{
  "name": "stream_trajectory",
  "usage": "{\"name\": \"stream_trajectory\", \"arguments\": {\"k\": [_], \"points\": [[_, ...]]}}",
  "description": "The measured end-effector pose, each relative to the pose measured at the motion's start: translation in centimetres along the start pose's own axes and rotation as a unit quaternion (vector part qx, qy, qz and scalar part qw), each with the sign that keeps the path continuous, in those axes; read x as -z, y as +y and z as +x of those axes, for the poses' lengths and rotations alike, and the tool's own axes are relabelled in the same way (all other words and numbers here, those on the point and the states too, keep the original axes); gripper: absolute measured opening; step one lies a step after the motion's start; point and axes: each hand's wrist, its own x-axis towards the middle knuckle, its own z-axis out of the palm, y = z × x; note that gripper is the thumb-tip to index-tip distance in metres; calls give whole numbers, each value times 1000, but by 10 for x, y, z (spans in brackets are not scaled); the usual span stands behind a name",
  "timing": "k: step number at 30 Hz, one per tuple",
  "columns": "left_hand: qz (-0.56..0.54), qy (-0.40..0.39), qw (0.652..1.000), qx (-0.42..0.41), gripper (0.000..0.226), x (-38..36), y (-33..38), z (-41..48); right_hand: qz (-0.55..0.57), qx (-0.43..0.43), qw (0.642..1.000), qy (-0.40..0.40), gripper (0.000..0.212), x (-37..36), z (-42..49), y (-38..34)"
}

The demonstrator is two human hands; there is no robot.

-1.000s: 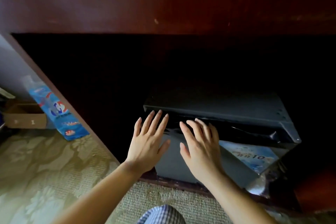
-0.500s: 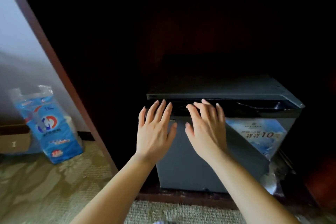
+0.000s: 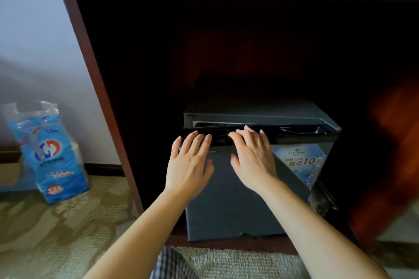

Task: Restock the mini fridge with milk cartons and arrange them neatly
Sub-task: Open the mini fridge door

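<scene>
A small grey mini fridge (image 3: pixel 229 208) stands inside a dark wooden cabinet recess. Its door is shut, or nearly so, with a dark gap along the top edge. A blue sticker (image 3: pixel 301 163) with the number 10 is on the door's right side. My left hand (image 3: pixel 189 165) lies flat on the upper left of the door, fingers spread, fingertips at the top edge. My right hand (image 3: pixel 252 157) rests beside it, fingers apart, tips reaching the dark gap. Neither hand holds anything. No milk cartons are in view.
A blue and white plastic pack of tissue rolls (image 3: pixel 48 154) stands on the patterned carpet at the left by the wall. The cabinet's wooden side panel (image 3: pixel 97 88) rises between it and the fridge. A cardboard box edge (image 3: pixel 9 172) shows far left.
The view has tilted up and pulled back, showing more of the cabinet. Both hands stay flat on the fridge door's top, fingertips now at the upper edge.
</scene>
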Motion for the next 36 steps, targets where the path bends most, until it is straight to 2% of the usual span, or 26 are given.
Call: {"name": "stream_trajectory", "arguments": {"k": [6,9,11,13,16,19,21,27,30,34,36], "points": [[-67,47,991,-109,52,38,-1,-62,36,27,999,-8,49,25,-59,6],[-141,67,981,-113,46,66,0,-81,47,32,998,-2,43,41,-84,13],[-163,54,977,-127,45,78,-3,-86,59,23,998,-9,43,52,-101,16],[-170,15,969,-178,45,85,-4,-86,77,0,996,-33,52,64,-119,20],[-171,-28,951,-255,48,89,7,-77,103,-26,992,-70,75,84,-141,28],[-174,-52,936,-300,62,91,34,-60,106,-43,989,-92,83,107,-157,41],[-168,-66,928,-327,67,92,58,-45,100,-51,989,-97,78,122,-167,51],[-148,-84,911,-375,60,88,140,-3,71,-85,983,-146,60,165,-194,82],[-138,-90,896,-412,62,84,179,5,35,-100,977,-186,60,183,-202,102],[-155,-103,888,-420,67,80,218,14,-15,-112,965,-238,64,198,-210,131],[-155,-118,886,-420,58,80,234,18,-42,-127,958,-255,63,203,-212,145]]}}
